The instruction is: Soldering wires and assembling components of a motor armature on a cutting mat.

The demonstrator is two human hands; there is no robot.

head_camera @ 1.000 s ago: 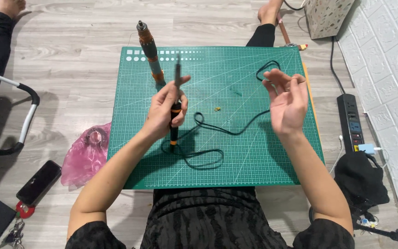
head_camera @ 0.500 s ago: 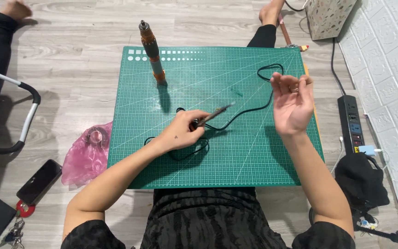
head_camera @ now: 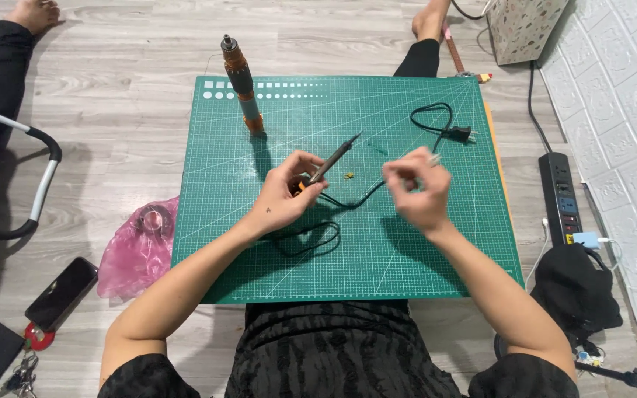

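My left hand is closed around the orange grip of a soldering iron, which lies low over the green cutting mat near its middle, with the dark tip angled up and away towards the far right. My right hand is held above the mat just to the right, fingers pinched narrow on something thin and pale that juts from the fingertips; it is too small for me to identify. The iron's black cord loops under my left wrist and runs across the mat to the plug, which lies loose at the far right and apart from the power strip on the floor. A tiny yellowish scrap sits between my hands. An upright orange and grey tool stands at the far left of the mat. Assessment: the grip is best kept on the orange handle only, well back from the metal shaft. The tip should point away from both the cord and my right fingers. The slack loop needs to lie flat so it cannot drag the iron.
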